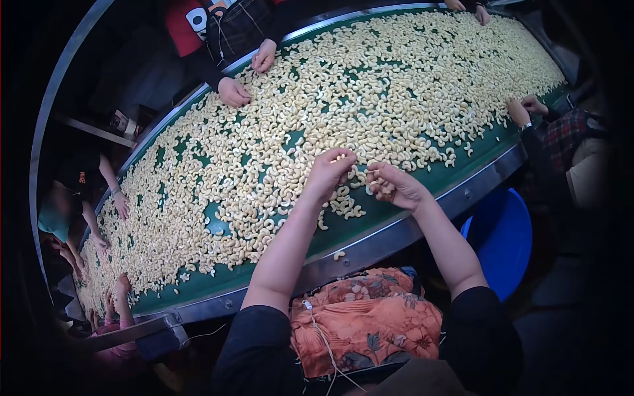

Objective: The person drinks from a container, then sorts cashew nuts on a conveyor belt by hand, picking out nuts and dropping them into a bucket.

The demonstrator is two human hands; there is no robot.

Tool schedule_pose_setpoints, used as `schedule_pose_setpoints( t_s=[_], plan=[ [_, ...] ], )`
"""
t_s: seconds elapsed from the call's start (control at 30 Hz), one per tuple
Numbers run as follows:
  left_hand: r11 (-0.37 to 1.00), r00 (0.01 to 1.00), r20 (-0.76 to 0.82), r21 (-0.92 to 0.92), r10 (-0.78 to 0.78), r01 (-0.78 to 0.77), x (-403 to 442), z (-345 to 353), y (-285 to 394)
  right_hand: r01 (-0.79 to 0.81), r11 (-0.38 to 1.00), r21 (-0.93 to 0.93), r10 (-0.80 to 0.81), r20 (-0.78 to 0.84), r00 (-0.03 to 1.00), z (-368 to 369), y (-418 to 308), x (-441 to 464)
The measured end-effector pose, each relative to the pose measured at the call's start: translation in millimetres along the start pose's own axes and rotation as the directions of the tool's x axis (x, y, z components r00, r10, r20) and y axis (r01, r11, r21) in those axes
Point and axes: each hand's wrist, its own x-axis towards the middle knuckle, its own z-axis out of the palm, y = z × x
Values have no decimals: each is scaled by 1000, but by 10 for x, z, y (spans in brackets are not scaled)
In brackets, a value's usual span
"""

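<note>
Head cam, L hand: grip closed on pale cashew.
R hand: fingers curled, hold unclear.
Cashews: spread across green table, around both hands.
Blue tub: right, beside near edge.

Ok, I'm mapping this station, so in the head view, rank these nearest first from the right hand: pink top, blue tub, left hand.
1. Left hand: just left of the right hand.
2. Blue tub: off to the right, lower down.
3. Pink top: far left, low in the view.
</note>
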Motion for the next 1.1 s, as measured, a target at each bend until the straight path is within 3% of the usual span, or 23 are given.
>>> schedule_pose_setpoints(
  t_s=[0.07,0.13,0.17,0.27,0.3,0.33,0.37,0.43,0.5,0.6,0.67,0.7,0.73,0.77,0.8,0.83,0.87,0.9,0.97,1.0,1.03,1.07,1.1],
  plan=[
    [995,995,41,-50,90,-88,-54,204,3,-51,957,287,70,-54,996,53,205,60],
    [966,986,79,206,145,-159,-101,384,18,-100,893,438,154,-90,984,164,292,62],
    [920,966,144,302,213,-248,-87,435,-1,-37,860,509,149,-181,972,192,326,82],
    [835,905,102,354,412,-420,32,463,-81,-87,706,702,79,44,996,-269,378,184],
    [858,922,14,361,387,-366,84,448,-58,-118,648,753,93,75,993,-273,240,104],
    [940,965,-61,248,256,-234,181,408,-101,-47,668,743,60,10,998,-136,-1,-91],
    [926,959,-77,289,273,-241,237,410,-71,-41,631,775,-17,66,998,-177,-187,-259],
    [902,969,-77,389,236,-189,354,414,26,73,656,751,-203,82,976,-307,-599,-678],
    [827,962,0,511,273,-235,620,410,-57,286,696,658,-434,68,898,-522,-980,-1201],
    [680,940,85,669,332,-300,900,590,26,678,650,343,-710,-43,703,-1004,-1343,-2028],
    [537,882,165,739,441,-407,1120,694,-11,766,630,131,-750,-153,643,-1469,-1370,-2507],
    [454,875,226,784,427,-424,1223,755,-22,724,689,-4,-711,-198,675,-1669,-1337,-2710],
    [365,867,285,820,410,-442,1324,811,-29,554,791,-260,-611,-391,688,-1836,-1240,-2877],
    [271,857,339,846,388,-458,1406,856,-43,296,844,-448,-525,-579,624,-1978,-1141,-2997],
    [173,858,362,879,364,-444,1485,878,-88,-43,661,-749,-561,-531,634,-2103,-1058,-3056],
    [71,861,383,901,335,-428,1561,888,-146,-362,317,-877,-575,-481,662,-2192,-987,-3085],
    [-34,865,401,911,302,-410,1629,893,-207,-589,-105,-801,-561,-441,701,-2291,-942,-3125],
    [-45,853,406,909,328,-415,1667,892,-236,-551,36,-834,-592,-462,660,-2277,-950,-3080],
    [152,919,315,922,237,-355,1579,947,-98,-426,311,-850,-638,-519,569,-2106,-1025,-2787],
    [246,945,272,918,184,-312,1508,966,-8,-382,277,-882,-650,-465,601,-2014,-1080,-2641],
    [630,992,127,769,20,-111,1457,949,72,-333,240,-912,-662,-404,631,-1920,-1155,-2474],
    [828,991,117,549,63,-118,1456,858,40,-282,270,-921,-638,-390,664,-1843,-1197,-2294],
    [944,993,109,322,40,-74,1404,835,62,-171,388,-906,-574,-382,724,-1827,-1226,-2098]
  ],
)
